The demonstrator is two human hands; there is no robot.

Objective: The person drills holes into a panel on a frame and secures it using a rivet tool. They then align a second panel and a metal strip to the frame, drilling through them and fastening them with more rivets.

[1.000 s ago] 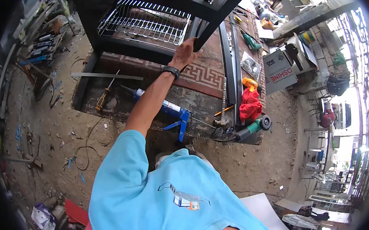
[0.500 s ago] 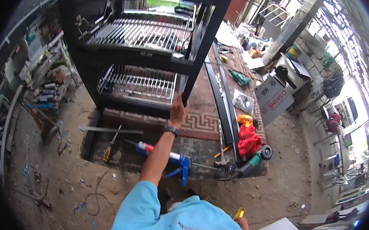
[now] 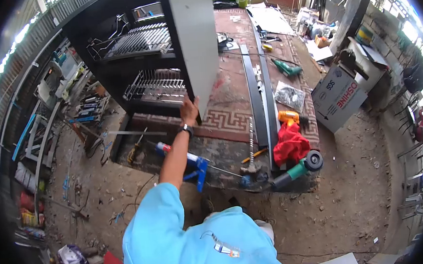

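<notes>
My left hand (image 3: 189, 112), with a dark watch on its wrist, grips the lower front edge of a tall black cabinet (image 3: 143, 109). The cabinet stands on the worktable, its light side panel (image 3: 196, 44) facing right. Inside it are an upper wire rack (image 3: 141, 40) and a lower wire rack (image 3: 157, 86). My right hand is out of view. Below my left hand, a blue caulking gun (image 3: 200, 172) with a tube lies on the table's front part.
On the patterned worktable (image 3: 226, 126) lie long dark strips (image 3: 253, 94), a hammer (image 3: 251, 166), a red cloth (image 3: 291, 143), an orange tool (image 3: 289, 117), a green angle grinder (image 3: 292, 171) and a green drill (image 3: 286, 69). A cardboard box (image 3: 339, 96) stands right of it.
The view has shifted, and the cabinet now appears turned, with its light side panel showing. My left hand still grips its edge. My right hand, with a yellow object, has left the view.
</notes>
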